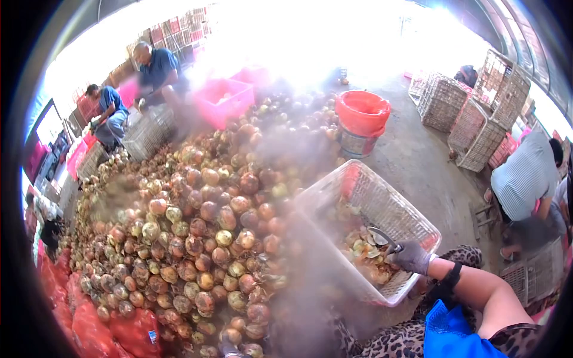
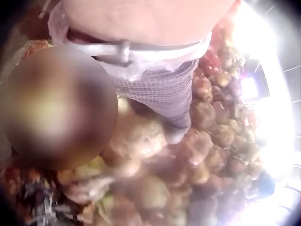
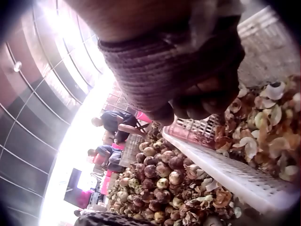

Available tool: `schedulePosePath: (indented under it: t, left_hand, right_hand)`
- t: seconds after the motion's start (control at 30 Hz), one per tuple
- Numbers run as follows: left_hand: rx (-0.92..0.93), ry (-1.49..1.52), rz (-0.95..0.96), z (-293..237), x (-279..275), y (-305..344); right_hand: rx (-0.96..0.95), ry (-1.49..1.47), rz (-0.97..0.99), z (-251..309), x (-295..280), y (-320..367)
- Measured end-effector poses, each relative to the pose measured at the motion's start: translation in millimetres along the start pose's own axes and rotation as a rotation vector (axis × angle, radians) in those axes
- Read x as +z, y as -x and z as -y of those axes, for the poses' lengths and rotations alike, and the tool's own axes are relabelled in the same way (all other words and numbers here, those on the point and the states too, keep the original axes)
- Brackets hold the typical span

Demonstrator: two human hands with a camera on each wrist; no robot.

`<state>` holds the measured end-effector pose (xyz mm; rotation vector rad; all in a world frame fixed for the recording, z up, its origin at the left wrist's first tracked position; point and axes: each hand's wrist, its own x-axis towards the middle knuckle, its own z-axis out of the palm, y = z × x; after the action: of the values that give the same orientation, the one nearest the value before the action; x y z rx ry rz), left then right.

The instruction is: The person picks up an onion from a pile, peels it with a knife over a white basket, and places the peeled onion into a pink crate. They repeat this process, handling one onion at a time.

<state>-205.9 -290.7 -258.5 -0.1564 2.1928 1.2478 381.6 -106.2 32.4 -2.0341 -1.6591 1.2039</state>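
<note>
Fingers of the grey-knit-gloved right hand are curled tight round the handle of a short curved metal blade. The forearm reaches in from the lower right over a white slatted plastic basket of papery onion peelings. The left hand, in a matching grey glove, points down with a fingertip touching the heap of brown-skinned onions; whether it grips one, I cannot tell.
</note>
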Motion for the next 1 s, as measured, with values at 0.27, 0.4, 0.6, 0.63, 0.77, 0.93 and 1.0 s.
schedulePosePath:
  t: [0.27,0.4,0.6,0.63,0.77,0.93,1.0]
  left_hand:
    - [0.31,0.455,1.391,-239.3,98.2,260.6]
    - [0.871,0.096,1.515,-295.0,158.9,403.6]
    - [0.468,0.27,1.717,-256.7,217.7,522.8]
    - [0.554,0.266,1.85,-246.2,232.4,516.0]
    - [0.351,0.238,1.693,-221.2,254.2,500.5]
    - [0.137,0.345,1.758,-220.8,271.9,486.8]
    - [0.065,0.383,1.785,-225.2,276.3,485.8]
  right_hand:
    - [-0.659,-0.384,0.096,-1.2,0.6,-36.2]
    - [-0.638,-0.723,0.266,55.2,-16.9,-10.5]
    - [-0.826,-0.616,-0.259,50.1,-60.6,26.5]
    - [-0.827,-0.455,-0.35,42.5,-65.5,22.4]
    - [-0.778,-0.057,-0.511,43.1,-85.7,33.7]
    - [-0.691,0.136,-0.353,26.3,-100.5,38.8]
    - [-0.68,0.224,-0.323,26.2,-102.0,40.2]
